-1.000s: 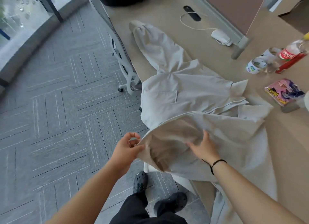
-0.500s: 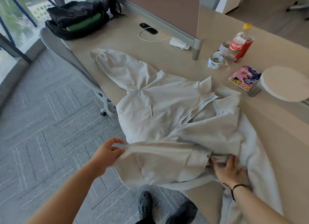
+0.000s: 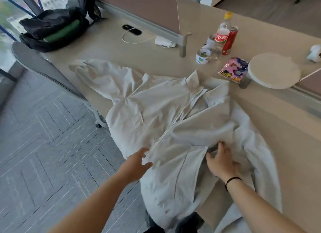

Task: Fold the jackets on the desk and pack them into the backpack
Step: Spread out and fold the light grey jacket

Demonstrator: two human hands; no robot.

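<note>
A pale jacket (image 3: 166, 121) is lying front-up across the near edge of the surface (image 3: 107, 47), its zipper running diagonally down the middle, one sleeve stretching away toward the far left and its lower part hanging over the edge toward the floor. The left hand (image 3: 137, 165) is hovering at the jacket's left hem, its grip spread, fingers relaxed and holding nothing; whether the fingertips are touching the cloth cannot be told. The right hand (image 3: 221, 163), a black band on its wrist, is resting on the bunched fabric to the right of the zipper, fingers extended and pressing into the folds rather than pinching them. A black backpack (image 3: 52, 29) is sitting open at the far left corner of the surface, something green showing inside it. Beyond the collar, a bottle (image 3: 223, 33), a red can (image 3: 230, 40) touching it and a pink snack bag (image 3: 233, 70) are standing well apart from the jacket. A grey chair (image 3: 43, 67) is standing beside the surface's left edge.
</note>
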